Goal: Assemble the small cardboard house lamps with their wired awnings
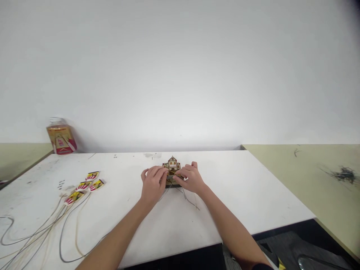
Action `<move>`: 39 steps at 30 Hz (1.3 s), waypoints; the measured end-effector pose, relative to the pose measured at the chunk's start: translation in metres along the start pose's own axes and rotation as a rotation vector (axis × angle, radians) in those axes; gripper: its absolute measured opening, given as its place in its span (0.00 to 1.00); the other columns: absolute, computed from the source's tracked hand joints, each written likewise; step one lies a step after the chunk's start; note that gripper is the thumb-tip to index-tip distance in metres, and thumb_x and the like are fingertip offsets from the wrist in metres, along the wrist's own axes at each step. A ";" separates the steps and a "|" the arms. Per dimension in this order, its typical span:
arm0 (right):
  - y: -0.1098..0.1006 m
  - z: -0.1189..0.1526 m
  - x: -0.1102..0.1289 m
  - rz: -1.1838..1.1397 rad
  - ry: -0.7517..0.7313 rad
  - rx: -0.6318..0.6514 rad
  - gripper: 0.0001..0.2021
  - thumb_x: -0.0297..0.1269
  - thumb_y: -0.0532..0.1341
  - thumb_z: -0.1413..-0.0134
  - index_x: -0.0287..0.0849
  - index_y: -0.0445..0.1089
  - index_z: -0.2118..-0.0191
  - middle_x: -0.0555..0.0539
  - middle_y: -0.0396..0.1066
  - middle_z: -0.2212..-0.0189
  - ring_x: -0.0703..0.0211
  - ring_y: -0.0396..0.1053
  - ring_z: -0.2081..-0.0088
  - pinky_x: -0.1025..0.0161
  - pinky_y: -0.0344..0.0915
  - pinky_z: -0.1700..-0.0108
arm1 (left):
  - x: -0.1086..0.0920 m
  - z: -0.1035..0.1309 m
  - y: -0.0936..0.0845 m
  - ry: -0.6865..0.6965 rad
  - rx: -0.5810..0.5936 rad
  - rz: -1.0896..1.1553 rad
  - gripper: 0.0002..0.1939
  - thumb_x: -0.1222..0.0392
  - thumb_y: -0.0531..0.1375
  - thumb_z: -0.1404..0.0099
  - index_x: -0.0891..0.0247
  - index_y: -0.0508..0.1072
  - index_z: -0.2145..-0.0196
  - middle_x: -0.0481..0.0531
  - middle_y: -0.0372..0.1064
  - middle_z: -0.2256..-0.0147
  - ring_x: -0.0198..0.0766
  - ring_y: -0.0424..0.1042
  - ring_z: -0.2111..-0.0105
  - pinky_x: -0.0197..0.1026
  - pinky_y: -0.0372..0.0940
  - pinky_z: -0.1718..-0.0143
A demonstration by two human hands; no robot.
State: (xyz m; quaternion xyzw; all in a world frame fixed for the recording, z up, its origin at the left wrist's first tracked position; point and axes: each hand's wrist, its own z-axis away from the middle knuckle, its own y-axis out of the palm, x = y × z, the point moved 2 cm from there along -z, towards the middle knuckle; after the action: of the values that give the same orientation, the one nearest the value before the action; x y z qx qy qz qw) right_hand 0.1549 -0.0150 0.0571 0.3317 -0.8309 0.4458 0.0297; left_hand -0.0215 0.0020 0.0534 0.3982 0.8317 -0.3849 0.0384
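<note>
I am holding both bare hands close around a small model house (172, 164), which is standing on the white counter (225, 180) with its peaked roof pointing up toward the wall (180, 75). My left hand (153, 183) is covering the left side of the house, its fingers curving together and the thumb lying below them. My right hand (193, 179) is covering the right side, with thumb and forefinger reaching in across the lower front and the other fingers bending behind. A thin yellowish strand (171, 172) is running between my two sets of fingertips; it is too small for me to tell whether either set is really pinching it. Below the house a dark base edge (171, 185) is showing, and thin loose cords (192, 203) are trailing from there toward me. Well to the left of the house, four printed pieces (75, 196) in yellow, red and white are lying in a loose cluster, with long grey and tan cords (60, 240) spreading from them toward me. Farther left of the house and beyond those pieces, a white-capped bottle (62, 139) is standing by the wall. Far to the right of the house, a dark tangle (346, 175) is lying on a yellowish surface (303, 168).
</note>
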 end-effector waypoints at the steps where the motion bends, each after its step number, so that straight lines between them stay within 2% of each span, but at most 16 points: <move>1: 0.001 0.000 0.000 0.052 -0.041 -0.025 0.11 0.40 0.58 0.43 0.42 0.71 0.73 0.52 0.68 0.81 0.66 0.60 0.75 0.59 0.45 0.60 | -0.003 0.000 -0.001 0.048 -0.021 -0.028 0.08 0.64 0.53 0.33 0.59 0.72 0.63 0.50 0.74 0.63 0.39 0.71 0.59 0.50 0.49 0.48; 5: -0.002 0.001 -0.012 0.229 -0.175 -0.123 0.11 0.35 0.56 0.42 0.41 0.69 0.74 0.53 0.67 0.83 0.69 0.56 0.80 0.60 0.47 0.62 | -0.011 0.000 -0.007 0.217 -0.110 -0.095 0.07 0.68 0.55 0.36 0.60 0.71 0.63 0.48 0.74 0.68 0.36 0.72 0.66 0.49 0.49 0.49; 8: -0.011 0.002 -0.026 0.350 -0.197 -0.164 0.11 0.36 0.55 0.40 0.42 0.70 0.73 0.53 0.65 0.83 0.68 0.56 0.80 0.61 0.48 0.63 | -0.016 0.002 -0.011 0.327 -0.151 -0.133 0.09 0.69 0.56 0.38 0.60 0.71 0.62 0.47 0.74 0.70 0.36 0.72 0.68 0.48 0.50 0.50; 10: -0.015 0.003 -0.034 0.395 -0.141 -0.153 0.13 0.37 0.54 0.39 0.43 0.71 0.72 0.52 0.65 0.83 0.66 0.58 0.79 0.60 0.49 0.63 | -0.018 0.004 -0.013 0.355 -0.135 -0.139 0.10 0.69 0.56 0.37 0.58 0.72 0.61 0.48 0.74 0.70 0.36 0.72 0.68 0.48 0.50 0.51; 13: -0.017 0.005 -0.045 0.369 0.034 -0.093 0.16 0.40 0.51 0.36 0.45 0.72 0.69 0.48 0.69 0.79 0.63 0.63 0.75 0.60 0.51 0.62 | -0.021 0.008 -0.011 0.354 -0.042 -0.082 0.12 0.68 0.54 0.37 0.56 0.72 0.59 0.48 0.74 0.69 0.37 0.72 0.68 0.47 0.52 0.52; 17: -0.013 0.008 -0.058 0.187 0.244 -0.090 0.17 0.45 0.51 0.37 0.45 0.74 0.67 0.43 0.73 0.71 0.58 0.68 0.69 0.58 0.55 0.59 | -0.033 0.017 -0.006 0.370 0.057 0.103 0.13 0.69 0.53 0.36 0.59 0.71 0.56 0.52 0.73 0.66 0.37 0.71 0.67 0.44 0.60 0.57; 21: -0.009 0.008 -0.065 -0.079 0.387 -0.244 0.17 0.50 0.55 0.42 0.45 0.75 0.69 0.43 0.75 0.68 0.58 0.68 0.70 0.58 0.60 0.60 | -0.047 0.026 -0.002 0.301 0.179 0.300 0.12 0.68 0.52 0.35 0.62 0.70 0.55 0.54 0.71 0.66 0.36 0.69 0.67 0.39 0.64 0.62; 24: -0.004 0.007 -0.066 -0.473 0.539 -0.359 0.15 0.51 0.63 0.50 0.45 0.75 0.67 0.45 0.75 0.69 0.58 0.66 0.72 0.59 0.64 0.65 | -0.051 0.030 0.000 0.211 0.276 0.407 0.11 0.67 0.51 0.33 0.62 0.69 0.55 0.54 0.70 0.66 0.35 0.69 0.67 0.37 0.66 0.63; 28: 0.005 0.006 -0.060 -1.015 0.653 -0.306 0.15 0.48 0.67 0.56 0.43 0.76 0.65 0.45 0.74 0.69 0.62 0.65 0.74 0.59 0.65 0.66 | -0.050 0.032 0.002 0.079 0.416 0.493 0.11 0.60 0.51 0.32 0.61 0.70 0.56 0.54 0.70 0.65 0.35 0.70 0.66 0.34 0.68 0.67; 32: 0.014 0.007 -0.055 -1.183 0.662 -0.178 0.15 0.48 0.67 0.56 0.41 0.77 0.66 0.45 0.72 0.72 0.64 0.63 0.75 0.60 0.64 0.67 | -0.044 0.030 0.007 0.004 0.476 0.360 0.13 0.58 0.48 0.31 0.59 0.71 0.58 0.53 0.71 0.63 0.37 0.71 0.63 0.36 0.68 0.65; 35: 0.018 0.008 -0.053 -1.173 0.651 -0.099 0.16 0.49 0.67 0.56 0.40 0.77 0.67 0.48 0.68 0.78 0.64 0.61 0.76 0.61 0.63 0.68 | -0.039 0.029 0.011 0.044 0.439 0.171 0.13 0.58 0.48 0.32 0.59 0.72 0.59 0.53 0.72 0.63 0.39 0.72 0.64 0.40 0.67 0.62; 39: 0.018 0.008 -0.049 -1.139 0.642 -0.052 0.14 0.48 0.66 0.55 0.41 0.78 0.69 0.50 0.65 0.80 0.64 0.60 0.76 0.63 0.61 0.70 | -0.035 0.029 0.015 0.069 0.399 -0.008 0.14 0.59 0.48 0.32 0.60 0.72 0.59 0.53 0.73 0.63 0.41 0.72 0.66 0.41 0.66 0.66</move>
State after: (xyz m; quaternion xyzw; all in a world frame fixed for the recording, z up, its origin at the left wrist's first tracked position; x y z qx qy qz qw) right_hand 0.1843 0.0116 0.0222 0.5696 -0.4854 0.4170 0.5158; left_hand 0.0057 -0.0334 0.0370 0.4078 0.7412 -0.5284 -0.0714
